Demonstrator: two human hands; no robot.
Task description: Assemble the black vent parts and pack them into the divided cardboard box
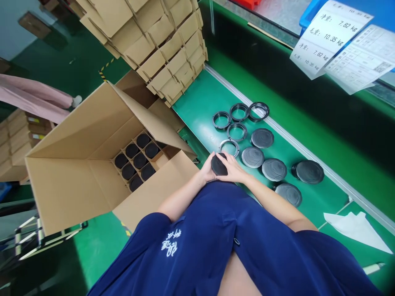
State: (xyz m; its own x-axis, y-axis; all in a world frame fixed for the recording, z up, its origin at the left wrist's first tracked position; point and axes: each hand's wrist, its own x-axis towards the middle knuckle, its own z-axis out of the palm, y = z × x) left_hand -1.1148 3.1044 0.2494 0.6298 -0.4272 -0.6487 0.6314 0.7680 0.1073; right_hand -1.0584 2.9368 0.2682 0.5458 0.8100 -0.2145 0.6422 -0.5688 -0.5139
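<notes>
Close to my body, at the green table's near edge, my left hand [207, 167] and my right hand [233, 167] both grip one round black part [219, 164], one hand on each side. Just beyond them lies a black ring [228, 142], with several more rings [236, 132] behind it. Several round black caps [252, 157] sit on the table [197, 107] to the right of my hands. An open cardboard box [74, 185] stands on the left, its divider cells holding several black round parts [140, 160].
Stacked cardboard dividers [166, 45] rise behind the box. White paper [358, 230] lies at the right. Printed sheets [330, 37] hang from a shelf with a blue bin [311, 14]. A person's pink-trousered leg [37, 96] shows far left.
</notes>
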